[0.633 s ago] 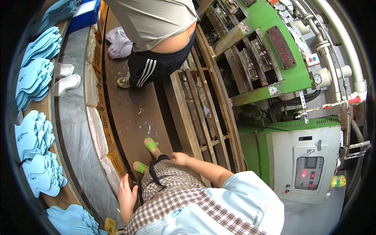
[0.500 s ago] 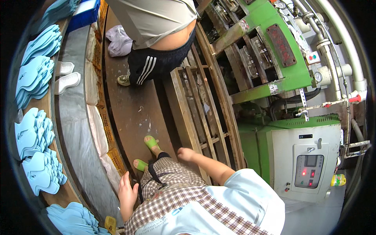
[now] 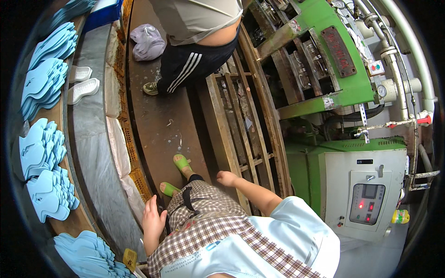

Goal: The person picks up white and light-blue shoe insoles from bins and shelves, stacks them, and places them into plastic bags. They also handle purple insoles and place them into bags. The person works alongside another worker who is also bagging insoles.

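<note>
I see the left hand (image 3: 154, 221) open, fingers extended, just right of the near part of the grey counter (image 3: 90, 157). A yellow crate (image 3: 138, 180) sits along that counter's right edge, just beyond the fingertips. The right hand (image 3: 227, 178) hangs near the slatted frame (image 3: 221, 129), fingers curled; from here I can't tell whether they close on anything. Two white sole-shaped pieces (image 3: 84, 91) lie on the counter's far part. A co-worker (image 3: 199, 23) stands farther off.
</note>
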